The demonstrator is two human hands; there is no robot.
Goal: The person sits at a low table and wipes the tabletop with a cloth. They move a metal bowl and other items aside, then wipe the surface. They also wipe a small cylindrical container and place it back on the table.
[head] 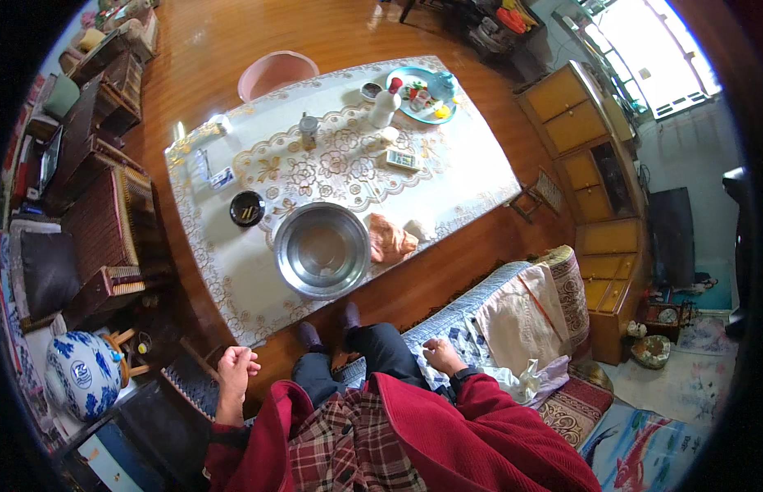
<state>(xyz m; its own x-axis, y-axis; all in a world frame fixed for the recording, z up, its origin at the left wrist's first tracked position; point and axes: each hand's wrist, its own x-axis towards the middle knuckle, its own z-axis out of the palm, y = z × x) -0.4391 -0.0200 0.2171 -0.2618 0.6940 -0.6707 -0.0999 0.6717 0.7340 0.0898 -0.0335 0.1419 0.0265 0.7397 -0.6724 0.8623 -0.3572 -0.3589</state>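
My left hand (pixel 236 371) is raised beside my left thigh, its fingers curled in loosely and nothing visible in them. On the other side, my right hand (pixel 442 357) is also curled, above the blue-and-white patterned cover (pixel 432 355) of a couch; no object shows in it. Before my feet is a table with a white, gold-flowered tablecloth (pixel 258 320). At its near edge sits a shiny metal basin (pixel 323 251), with a crumpled orange cloth (pixel 391 238) to its right. A round black ashtray (pixel 247 209) lies to the basin's left.
A remote control (pixel 403 160), a lidded glass jar (pixel 308 131), a white bottle (pixel 384 106) and a blue tray (pixel 415 117) stand farther across the table. A pink tub (pixel 276 71) is beyond it. Small stools flank me, and a blue-and-white porcelain jar (pixel 83 376) is at left.
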